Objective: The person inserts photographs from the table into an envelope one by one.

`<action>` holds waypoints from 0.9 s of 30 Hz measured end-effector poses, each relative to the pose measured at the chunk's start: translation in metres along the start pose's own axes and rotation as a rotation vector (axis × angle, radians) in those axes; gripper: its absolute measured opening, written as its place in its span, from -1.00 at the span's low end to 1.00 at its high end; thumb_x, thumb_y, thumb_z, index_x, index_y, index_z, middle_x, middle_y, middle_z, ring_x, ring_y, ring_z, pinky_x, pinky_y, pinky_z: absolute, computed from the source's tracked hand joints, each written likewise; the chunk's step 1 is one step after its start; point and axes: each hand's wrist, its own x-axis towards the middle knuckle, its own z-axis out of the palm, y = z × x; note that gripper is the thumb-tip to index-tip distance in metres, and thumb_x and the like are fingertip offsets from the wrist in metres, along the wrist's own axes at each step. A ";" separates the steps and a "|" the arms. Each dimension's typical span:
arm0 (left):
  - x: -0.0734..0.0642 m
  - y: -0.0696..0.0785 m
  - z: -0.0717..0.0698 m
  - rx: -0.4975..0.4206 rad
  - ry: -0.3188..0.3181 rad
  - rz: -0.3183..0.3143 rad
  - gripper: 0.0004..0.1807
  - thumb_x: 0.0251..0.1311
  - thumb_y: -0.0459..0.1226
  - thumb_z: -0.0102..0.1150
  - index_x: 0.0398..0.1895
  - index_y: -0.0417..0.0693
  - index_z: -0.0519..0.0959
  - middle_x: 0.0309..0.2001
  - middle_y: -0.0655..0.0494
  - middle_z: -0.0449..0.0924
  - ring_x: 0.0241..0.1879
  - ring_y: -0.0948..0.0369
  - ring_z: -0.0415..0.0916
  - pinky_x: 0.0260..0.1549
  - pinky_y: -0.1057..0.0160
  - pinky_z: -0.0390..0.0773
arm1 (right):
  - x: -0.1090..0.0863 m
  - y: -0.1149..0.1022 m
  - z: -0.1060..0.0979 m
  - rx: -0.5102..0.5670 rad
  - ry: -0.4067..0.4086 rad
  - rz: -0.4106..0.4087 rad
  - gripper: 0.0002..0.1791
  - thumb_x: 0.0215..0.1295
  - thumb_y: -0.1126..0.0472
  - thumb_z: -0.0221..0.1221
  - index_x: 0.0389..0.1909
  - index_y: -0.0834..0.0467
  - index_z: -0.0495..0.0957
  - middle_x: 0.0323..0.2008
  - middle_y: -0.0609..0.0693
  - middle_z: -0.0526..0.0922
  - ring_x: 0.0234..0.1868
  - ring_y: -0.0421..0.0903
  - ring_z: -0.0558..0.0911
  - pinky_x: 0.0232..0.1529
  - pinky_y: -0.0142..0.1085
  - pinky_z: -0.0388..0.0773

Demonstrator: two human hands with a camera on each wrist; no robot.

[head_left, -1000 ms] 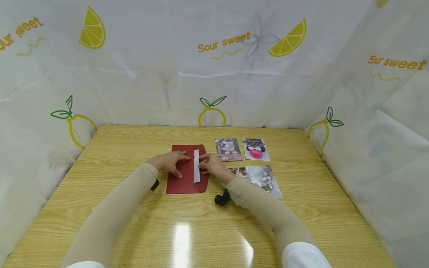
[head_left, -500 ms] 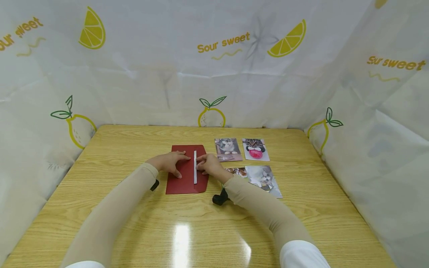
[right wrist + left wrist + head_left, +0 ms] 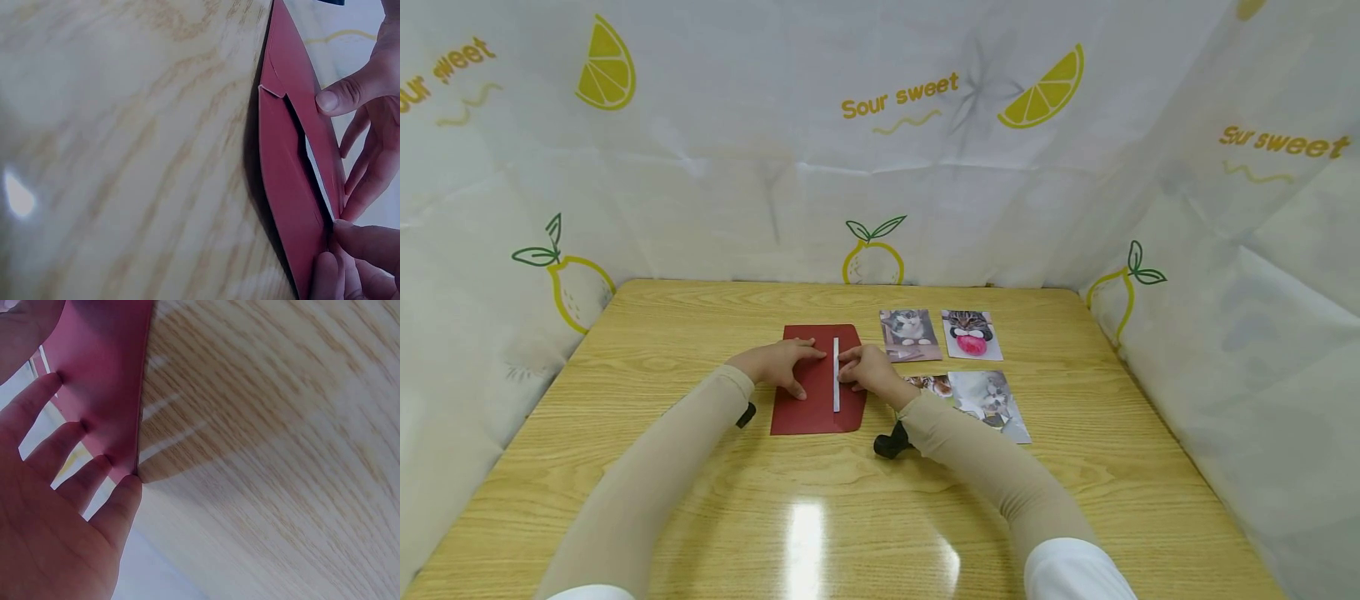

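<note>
A red envelope (image 3: 805, 418) lies flat, its flap turned out to the right. From its mouth sticks a narrow strip of a white card (image 3: 836, 392); the rest is hidden inside. My left hand (image 3: 779, 365) rests on the envelope's left half with fingers spread, and in the left wrist view its fingertips touch the red paper (image 3: 103, 375). On the flap side, my right hand (image 3: 874, 372) pinches the card's protruding edge between thumb and fingers. The right wrist view shows the white edge (image 3: 317, 172) in the slit, running down to those fingertips.
Two cat photos (image 3: 912, 335) (image 3: 972, 335) lie at the back right of the wooden table (image 3: 715, 500). Closer in, a grey-white photo (image 3: 992, 404) and another photo (image 3: 934, 384) lie partly under my right forearm. A patterned white cloth (image 3: 737, 208) hangs behind.
The white card has slid left into the envelope, so its visible strip is much narrower than a second ago. My right hand has shifted slightly left with it; the left hand stays put.
</note>
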 end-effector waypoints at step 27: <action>0.001 -0.001 0.000 0.001 0.001 0.003 -0.14 0.07 -0.13 0.41 0.46 0.03 0.24 0.53 -0.16 -0.09 0.50 -0.15 -0.13 0.36 -0.15 0.16 | 0.003 0.003 0.001 -0.013 0.003 -0.005 -0.62 0.19 0.38 0.30 0.06 0.24 0.56 -0.35 0.08 0.68 -0.46 -0.19 0.60 -0.51 -0.38 0.56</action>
